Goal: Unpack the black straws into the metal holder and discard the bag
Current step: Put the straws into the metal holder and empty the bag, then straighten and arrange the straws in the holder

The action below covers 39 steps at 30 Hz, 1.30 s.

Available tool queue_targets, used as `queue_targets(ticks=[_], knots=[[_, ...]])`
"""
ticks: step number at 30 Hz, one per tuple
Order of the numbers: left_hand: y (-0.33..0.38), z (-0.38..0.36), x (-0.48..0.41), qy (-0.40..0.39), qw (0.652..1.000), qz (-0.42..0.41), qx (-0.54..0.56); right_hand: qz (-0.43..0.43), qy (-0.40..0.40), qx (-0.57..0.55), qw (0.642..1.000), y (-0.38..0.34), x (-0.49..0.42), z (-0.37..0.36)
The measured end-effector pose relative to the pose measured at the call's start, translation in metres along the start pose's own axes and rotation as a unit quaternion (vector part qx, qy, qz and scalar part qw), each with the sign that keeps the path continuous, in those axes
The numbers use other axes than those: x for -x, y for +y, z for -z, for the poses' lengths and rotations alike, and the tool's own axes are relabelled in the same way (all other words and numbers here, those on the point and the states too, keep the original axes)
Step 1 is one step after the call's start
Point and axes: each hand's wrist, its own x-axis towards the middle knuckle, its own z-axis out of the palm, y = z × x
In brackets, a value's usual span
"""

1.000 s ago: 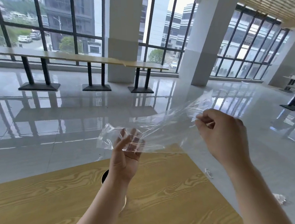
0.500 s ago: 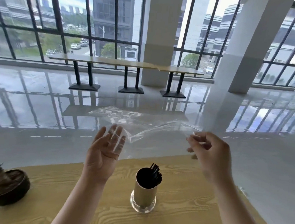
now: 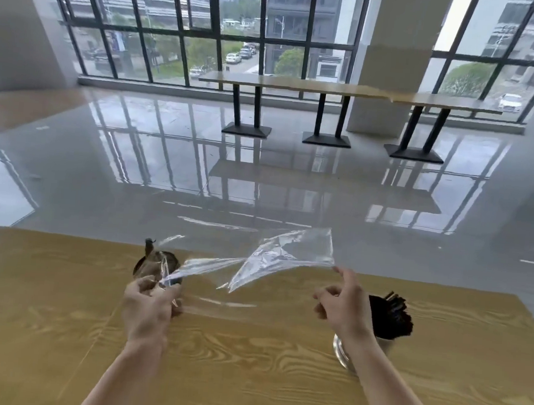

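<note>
Empty bag [image 3: 273,262] stretched over the table, straws in place.
The left hand [image 3: 147,308] pinches the bag's left end. The right hand [image 3: 344,304] is loosely curled at its right corner, and I cannot tell whether it holds. The film is light, so crumpling it into one fist before binning should help. The black straws [image 3: 389,317] stand in the metal holder [image 3: 341,352], near right on the wooden table [image 3: 245,376]. A dark bowl [image 3: 150,265] sits left. Beyond are a glossy floor [image 3: 165,178] and tall windows [image 3: 228,30].
</note>
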Motion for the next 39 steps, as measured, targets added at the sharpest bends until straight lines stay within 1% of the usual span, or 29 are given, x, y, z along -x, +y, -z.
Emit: queue_targets(ticks=[2, 3, 6, 8, 10, 12, 15, 18, 20, 22, 24, 25, 27, 29, 31, 34, 36, 38, 39], knots=[[-0.019, 0.018, -0.008, 0.023, 0.986, -0.060, -0.154, -0.003, -0.015, 0.058, 0.998, 0.011, 0.003, -0.024], [-0.027, 0.025, -0.010, 0.023, 0.975, -0.078, -0.207, -0.005, -0.028, 0.082, 0.996, 0.016, 0.005, -0.034], [-0.053, 0.039, -0.013, 0.000, 0.950, -0.135, -0.281, -0.012, -0.067, 0.143, 0.987, 0.033, 0.011, -0.060], [-0.071, 0.043, -0.013, -0.027, 0.929, -0.154, -0.334, -0.016, -0.081, 0.180, 0.980, 0.044, 0.014, -0.071], [-0.089, 0.045, -0.013, -0.059, 0.917, -0.141, -0.369, -0.023, -0.098, 0.221, 0.970, 0.057, 0.015, -0.080], [-0.103, 0.046, -0.014, -0.082, 0.917, -0.106, -0.375, -0.040, -0.121, 0.246, 0.961, 0.070, 0.015, -0.087], [-0.120, 0.049, -0.014, -0.097, 0.919, -0.058, -0.378, -0.046, -0.143, 0.298, 0.943, 0.088, 0.016, -0.093], [-0.134, 0.053, -0.011, -0.106, 0.914, -0.026, -0.391, -0.037, -0.142, 0.322, 0.935, 0.104, 0.020, -0.098], [-0.139, 0.054, -0.011, -0.100, 0.907, -0.006, -0.410, -0.041, -0.151, 0.330, 0.931, 0.114, 0.021, -0.100], [-0.142, 0.056, -0.011, -0.072, 0.897, 0.021, -0.436, -0.054, -0.153, 0.331, 0.929, 0.122, 0.022, -0.100], [-0.140, 0.056, -0.009, -0.038, 0.884, 0.017, -0.466, -0.059, -0.151, 0.327, 0.931, 0.129, 0.023, -0.100], [-0.140, 0.055, -0.006, -0.031, 0.869, -0.011, -0.493, -0.060, -0.148, 0.323, 0.933, 0.133, 0.024, -0.100], [-0.142, 0.053, 0.000, -0.028, 0.829, -0.098, -0.550, -0.056, -0.133, 0.318, 0.937, 0.136, 0.026, -0.100], [-0.146, 0.048, 0.007, -0.049, 0.797, -0.160, -0.581, -0.051, -0.122, 0.333, 0.934, 0.138, 0.025, -0.102], [-0.150, 0.044, 0.013, -0.072, 0.766, -0.207, -0.605, -0.040, -0.131, 0.379, 0.915, 0.140, 0.026, -0.104], [-0.156, 0.041, 0.012, -0.076, 0.719, -0.290, -0.627, 0.006, -0.149, 0.474, 0.868, 0.141, 0.031, -0.108], [-0.158, 0.040, 0.007, -0.093, 0.681, -0.342, -0.641, 0.037, -0.165, 0.498, 0.851, 0.137, 0.035, -0.110], [-0.161, 0.038, 0.005, -0.149, 0.628, -0.354, -0.677, 0.065, -0.197, 0.502, 0.840, 0.136, 0.039, -0.115], [-0.161, 0.036, 0.006, -0.183, 0.603, -0.339, -0.699, 0.071, -0.212, 0.502, 0.835, 0.135, 0.041, -0.117]])
